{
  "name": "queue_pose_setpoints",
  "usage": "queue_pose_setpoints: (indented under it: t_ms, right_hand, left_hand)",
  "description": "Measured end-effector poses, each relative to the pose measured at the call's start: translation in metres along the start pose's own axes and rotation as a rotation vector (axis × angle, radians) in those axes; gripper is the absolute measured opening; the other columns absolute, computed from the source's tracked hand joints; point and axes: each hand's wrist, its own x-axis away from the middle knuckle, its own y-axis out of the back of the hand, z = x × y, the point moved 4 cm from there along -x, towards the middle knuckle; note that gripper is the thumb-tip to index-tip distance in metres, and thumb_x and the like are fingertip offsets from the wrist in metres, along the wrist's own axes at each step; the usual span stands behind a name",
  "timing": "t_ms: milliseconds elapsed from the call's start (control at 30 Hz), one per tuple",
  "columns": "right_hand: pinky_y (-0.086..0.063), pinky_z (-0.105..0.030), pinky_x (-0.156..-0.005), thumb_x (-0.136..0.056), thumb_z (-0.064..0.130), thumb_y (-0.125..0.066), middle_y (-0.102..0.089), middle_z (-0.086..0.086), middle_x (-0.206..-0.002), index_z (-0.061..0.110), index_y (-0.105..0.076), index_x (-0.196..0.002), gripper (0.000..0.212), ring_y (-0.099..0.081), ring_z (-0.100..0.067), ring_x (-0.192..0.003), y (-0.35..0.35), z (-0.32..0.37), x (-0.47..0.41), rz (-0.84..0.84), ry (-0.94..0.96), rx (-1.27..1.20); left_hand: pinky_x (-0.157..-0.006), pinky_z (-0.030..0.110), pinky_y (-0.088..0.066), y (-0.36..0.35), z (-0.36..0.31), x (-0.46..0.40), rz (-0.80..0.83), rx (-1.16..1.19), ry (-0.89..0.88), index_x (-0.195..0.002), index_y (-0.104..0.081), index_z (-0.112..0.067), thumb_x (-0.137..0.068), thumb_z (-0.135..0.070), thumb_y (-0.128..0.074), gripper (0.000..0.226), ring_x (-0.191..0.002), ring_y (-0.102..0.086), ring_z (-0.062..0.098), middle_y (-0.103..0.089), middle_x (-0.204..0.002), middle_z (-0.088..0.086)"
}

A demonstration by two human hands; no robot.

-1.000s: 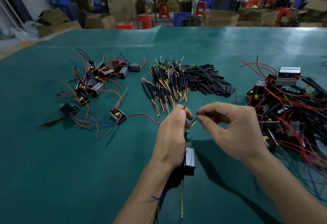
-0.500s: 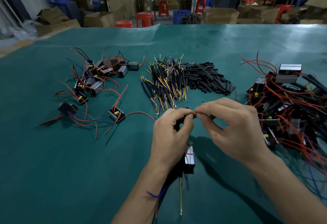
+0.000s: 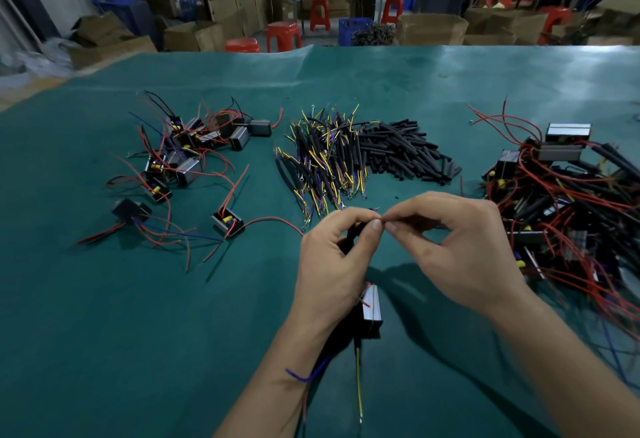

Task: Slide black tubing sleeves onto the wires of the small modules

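Observation:
My left hand (image 3: 334,261) grips a black tubing sleeve (image 3: 351,237) above the green table, and a small module (image 3: 371,309) hangs below its palm with a yellow wire (image 3: 358,385) and a blue wire (image 3: 306,375) trailing toward me. My right hand (image 3: 457,247) pinches at the sleeve's top, thumb tip meeting my left thumb tip; what it pinches is hidden. Loose black sleeves (image 3: 405,152) lie in a heap behind my hands, beside a pile of sleeved yellow and purple wires (image 3: 325,160).
Bare modules with red wires (image 3: 187,157) are scattered at the left. A tangled pile of modules with sleeves (image 3: 571,202) fills the right side. Beyond the table's far edge (image 3: 311,51) stand cardboard boxes and red stools.
My right hand has moved left until its fingertips meet my left hand's. The yellow wire end that showed between the hands is now hidden. The module hangs slightly lower.

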Motion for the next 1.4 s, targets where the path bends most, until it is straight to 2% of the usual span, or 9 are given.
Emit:
queue_pose_setpoints:
  t_ms: [133,300,533,700,867,933,1000,1167,1400]
  right_hand:
    - [-0.057,-0.028,-0.064,-0.082,0.004,-0.081,-0.074,0.008,-0.07,0.02,-0.081,-0.082,0.016,-0.069,-0.01,-0.064,-0.002,-0.008,0.0,0.02,-0.173,-0.127]
    - [-0.053,-0.026,-0.056,-0.08,-0.003,-0.079,-0.074,-0.007,-0.067,0.017,-0.081,-0.076,0.021,-0.065,-0.016,-0.059,-0.006,-0.017,0.0,0.028,-0.421,-0.416]
    - [-0.05,-0.021,-0.051,-0.076,-0.007,-0.075,-0.065,-0.011,-0.061,0.004,-0.078,-0.073,0.012,-0.058,-0.014,-0.054,-0.006,-0.026,0.002,0.104,-0.734,-0.665]
    - [-0.051,-0.022,-0.047,-0.075,-0.005,-0.071,-0.065,-0.011,-0.063,0.005,-0.077,-0.067,0.014,-0.058,-0.014,-0.05,-0.01,-0.027,0.007,0.101,-0.934,-0.748]
    - [-0.047,-0.019,-0.041,-0.079,-0.002,-0.062,-0.058,-0.005,-0.059,0.01,-0.07,-0.059,0.024,-0.051,-0.01,-0.045,-0.026,-0.027,0.015,0.061,-1.213,-1.022]
    - [-0.048,-0.019,-0.042,-0.08,-0.003,-0.061,-0.059,-0.007,-0.061,0.012,-0.067,-0.062,0.024,-0.051,-0.011,-0.047,-0.031,-0.024,0.015,0.019,-1.167,-1.083]
    - [-0.049,-0.021,-0.046,-0.079,-0.008,-0.065,-0.062,-0.01,-0.063,0.014,-0.066,-0.068,0.025,-0.055,-0.014,-0.05,-0.027,-0.022,0.012,-0.01,-0.957,-0.979]
    - [-0.057,-0.034,-0.062,-0.085,0.003,-0.078,-0.075,-0.005,-0.071,0.023,-0.076,-0.096,0.023,-0.067,-0.023,-0.061,-0.007,-0.014,0.002,0.055,-0.353,-0.355]
    - [-0.059,-0.021,-0.072,-0.079,0.006,-0.086,-0.077,0.011,-0.079,0.019,-0.082,-0.091,0.019,-0.072,-0.005,-0.071,-0.002,-0.008,0.002,0.01,-0.127,-0.082]
  left_hand:
    - [-0.077,0.036,-0.052,-0.001,-0.003,0.001,-0.007,-0.057,-0.05,-0.089,-0.074,-0.026,-0.089,-0.02,-0.068,0.008,-0.081,-0.065,0.012,-0.071,-0.085,-0.003]
    - [-0.074,0.044,-0.053,0.0,-0.004,0.002,-0.011,-0.122,-0.101,-0.091,-0.075,-0.026,-0.085,-0.023,-0.076,0.006,-0.08,-0.067,0.019,-0.07,-0.083,-0.003]
    - [-0.074,0.025,-0.052,-0.002,-0.011,0.006,0.006,-0.202,-0.168,-0.093,-0.08,-0.017,-0.087,-0.017,-0.076,0.007,-0.081,-0.069,0.009,-0.074,-0.084,-0.008]
    - [-0.072,0.032,-0.053,-0.003,-0.013,0.007,-0.014,-0.257,-0.191,-0.093,-0.081,-0.015,-0.086,-0.011,-0.077,0.009,-0.078,-0.068,0.013,-0.073,-0.083,-0.001]
    - [-0.071,0.027,-0.052,-0.003,-0.013,0.007,-0.036,-0.255,-0.187,-0.093,-0.081,-0.015,-0.085,-0.013,-0.075,0.01,-0.077,-0.067,0.01,-0.072,-0.083,-0.001]
    - [-0.072,0.027,-0.052,-0.002,-0.011,0.006,-0.06,-0.208,-0.147,-0.093,-0.081,-0.017,-0.084,-0.015,-0.074,0.011,-0.077,-0.067,0.011,-0.071,-0.082,-0.002]
    - [-0.07,0.025,-0.05,-0.001,-0.009,0.005,-0.068,-0.179,-0.121,-0.092,-0.081,-0.017,-0.085,-0.016,-0.073,0.01,-0.076,-0.065,0.01,-0.07,-0.08,-0.004]
    - [-0.068,0.022,-0.046,0.004,-0.003,0.003,-0.085,-0.126,-0.053,-0.091,-0.08,-0.018,-0.086,-0.015,-0.074,0.007,-0.072,-0.063,0.01,-0.068,-0.078,-0.005]
    - [-0.07,0.024,-0.047,0.005,-0.003,0.002,-0.09,-0.105,-0.037,-0.09,-0.08,-0.017,-0.088,-0.011,-0.074,0.009,-0.074,-0.063,0.013,-0.069,-0.078,-0.001]
